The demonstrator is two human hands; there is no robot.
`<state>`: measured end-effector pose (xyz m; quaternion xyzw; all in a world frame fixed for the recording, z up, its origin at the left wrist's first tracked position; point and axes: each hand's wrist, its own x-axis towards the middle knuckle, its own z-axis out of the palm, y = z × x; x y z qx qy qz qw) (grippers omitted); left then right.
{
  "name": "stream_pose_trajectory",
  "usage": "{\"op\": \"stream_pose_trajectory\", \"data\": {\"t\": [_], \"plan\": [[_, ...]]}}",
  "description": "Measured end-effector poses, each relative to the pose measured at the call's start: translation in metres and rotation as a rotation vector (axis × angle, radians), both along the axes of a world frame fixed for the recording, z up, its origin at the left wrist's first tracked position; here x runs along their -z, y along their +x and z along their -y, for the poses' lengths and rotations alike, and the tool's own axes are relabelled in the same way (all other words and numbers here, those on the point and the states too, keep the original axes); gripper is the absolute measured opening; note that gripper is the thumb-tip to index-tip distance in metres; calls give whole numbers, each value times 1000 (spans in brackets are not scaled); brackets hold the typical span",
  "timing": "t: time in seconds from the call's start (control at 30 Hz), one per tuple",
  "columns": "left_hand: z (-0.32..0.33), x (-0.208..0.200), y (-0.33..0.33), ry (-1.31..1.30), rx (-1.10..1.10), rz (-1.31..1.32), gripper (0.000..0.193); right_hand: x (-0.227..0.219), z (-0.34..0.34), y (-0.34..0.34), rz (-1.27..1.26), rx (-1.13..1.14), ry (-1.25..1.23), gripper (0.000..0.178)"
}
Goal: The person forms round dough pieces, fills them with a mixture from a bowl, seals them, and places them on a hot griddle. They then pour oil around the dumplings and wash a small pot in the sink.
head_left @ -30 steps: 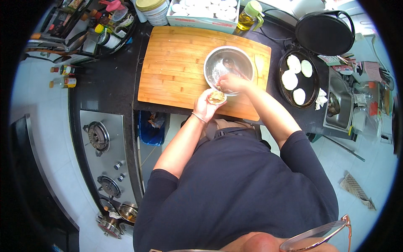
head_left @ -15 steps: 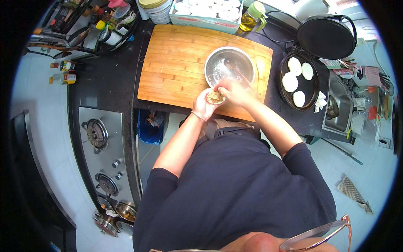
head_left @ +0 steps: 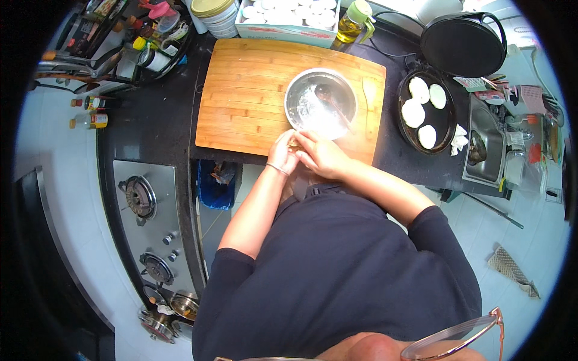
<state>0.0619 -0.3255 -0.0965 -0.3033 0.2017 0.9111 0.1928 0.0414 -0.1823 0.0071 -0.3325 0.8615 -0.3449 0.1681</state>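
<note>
Just in front of the steel bowl (head_left: pixel 294 96), my two hands meet over the near edge of the wooden cutting board (head_left: pixel 241 99). My left hand (head_left: pixel 281 155) cups a dough round with brownish filling (head_left: pixel 294 145), mostly covered by fingers. Around its right side, the fingers of my right hand (head_left: pixel 325 159) are bent and pressed on the dough. A spoon (head_left: pixel 341 114) leans inside the bowl, and little of what the bowl holds can be made out. A flat wooden tool (head_left: pixel 369 93) lies on the board's right side.
An open electric griddle (head_left: pixel 444 123) with several pale flat cakes (head_left: pixel 413 113) stands right of the board, near the sink (head_left: pixel 486 153). Behind the board are a carton of eggs (head_left: pixel 283 33) and an oil bottle (head_left: pixel 352 23). A gas stove (head_left: pixel 158 228) is at left.
My right hand has come down over the dough, hiding most of the filling that showed before. Both hands have moved slightly left and nearer my body. The view has shifted a little.
</note>
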Motion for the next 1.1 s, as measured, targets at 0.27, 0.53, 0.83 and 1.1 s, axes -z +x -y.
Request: {"op": "stream_pose_trajectory", "data": {"t": [0.27, 0.53, 0.83, 1.1], "plan": [[8, -5, 3, -2, 26, 17, 18, 14, 3, -1, -54, -45, -174, 44], [16, -13, 14, -14, 43, -60, 23, 3, -21, -41, -8, -10, 543, 26], [10, -15, 18, 7, 108, -84, 23, 43, -40, -74, -288, 10, 700, 24], [-12, -17, 11, 105, 103, -73, 24, 72, -48, -90, 73, -178, 857, 26]]}}
